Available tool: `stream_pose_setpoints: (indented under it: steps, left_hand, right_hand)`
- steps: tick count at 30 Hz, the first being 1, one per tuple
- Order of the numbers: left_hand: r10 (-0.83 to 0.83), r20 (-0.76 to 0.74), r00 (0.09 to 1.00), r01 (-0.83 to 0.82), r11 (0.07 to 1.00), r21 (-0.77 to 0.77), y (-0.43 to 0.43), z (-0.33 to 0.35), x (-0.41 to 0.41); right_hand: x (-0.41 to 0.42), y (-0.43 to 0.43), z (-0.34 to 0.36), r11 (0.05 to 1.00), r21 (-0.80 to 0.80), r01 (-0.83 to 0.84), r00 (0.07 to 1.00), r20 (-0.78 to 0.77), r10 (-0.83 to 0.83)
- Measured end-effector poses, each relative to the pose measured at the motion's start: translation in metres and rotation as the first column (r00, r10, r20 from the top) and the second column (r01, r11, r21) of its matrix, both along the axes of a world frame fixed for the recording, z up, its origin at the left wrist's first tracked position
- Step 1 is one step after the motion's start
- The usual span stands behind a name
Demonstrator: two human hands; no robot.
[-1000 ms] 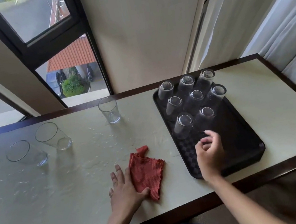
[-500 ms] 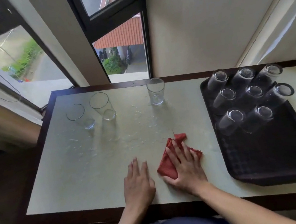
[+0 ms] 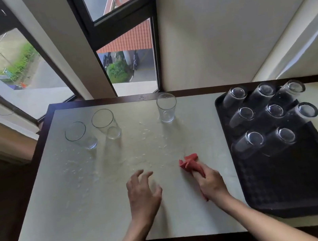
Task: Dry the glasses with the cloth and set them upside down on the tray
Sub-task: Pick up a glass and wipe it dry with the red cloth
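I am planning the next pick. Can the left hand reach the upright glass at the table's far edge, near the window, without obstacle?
Probably yes. The left hand is empty, and only bare wet table lies between it and the glass. The other upright glasses stand further left.

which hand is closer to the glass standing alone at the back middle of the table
Left. The left hand lies nearer, below and left of the lone glass; the right hand, gripping the cloth, sits farther toward the tray.

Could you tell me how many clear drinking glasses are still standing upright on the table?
3: two together at far left, one alone at far centre. None seems hidden.
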State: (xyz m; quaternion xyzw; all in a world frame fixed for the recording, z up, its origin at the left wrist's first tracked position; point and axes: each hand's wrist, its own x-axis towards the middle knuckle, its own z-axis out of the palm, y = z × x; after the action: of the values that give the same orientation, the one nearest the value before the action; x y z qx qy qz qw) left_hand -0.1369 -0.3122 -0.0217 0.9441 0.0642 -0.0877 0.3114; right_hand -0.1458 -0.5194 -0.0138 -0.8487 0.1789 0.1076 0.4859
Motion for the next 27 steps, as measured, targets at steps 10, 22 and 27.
stream_pose_setpoints:
  steps: [10,22,27]
  left_hand:
    - [0.080,-0.027,0.996,-0.085,0.939,-0.332,-0.080,0.050,0.171]
    - [0.005,0.056,0.998,0.013,0.950,-0.312,-0.088,0.045,0.196]
    - [0.094,-0.036,0.995,-0.098,0.823,-0.559,-0.063,0.057,0.131]
  right_hand:
    - [0.052,-0.040,0.092,0.585,0.725,0.363,0.908,-0.134,-0.398]
    - [0.033,-0.033,0.090,0.380,0.797,0.469,0.832,-0.255,-0.493]
    - [0.009,-0.026,0.100,0.470,0.792,0.389,0.868,-0.145,-0.474]
